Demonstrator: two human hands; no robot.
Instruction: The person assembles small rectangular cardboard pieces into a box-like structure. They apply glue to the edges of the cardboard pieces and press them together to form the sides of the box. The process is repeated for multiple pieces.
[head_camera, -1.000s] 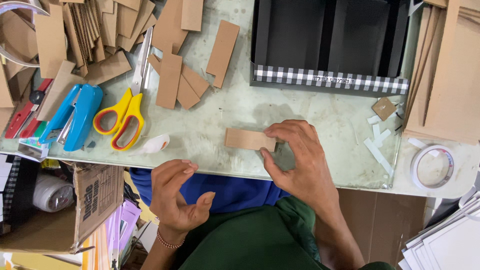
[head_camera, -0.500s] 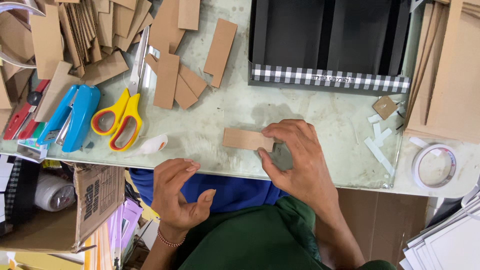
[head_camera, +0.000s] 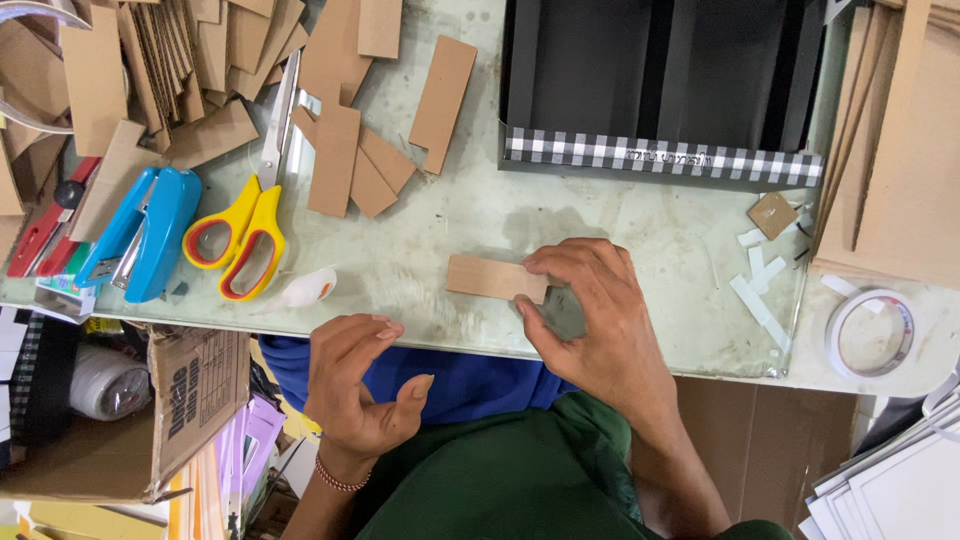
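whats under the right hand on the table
The right hand presses one end of a small cardboard strip flat on the glass tabletop. The strip's far end and anything beneath the palm are covered.

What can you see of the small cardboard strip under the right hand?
The small brown rectangular cardboard strip lies flat on the pale glass-topped table, long side running left to right, near the front edge. It looks plain, thin and uncreased. The right hand touches its right end with fingertips and thumb, covering that end. The left hand is off the table, apart from it.
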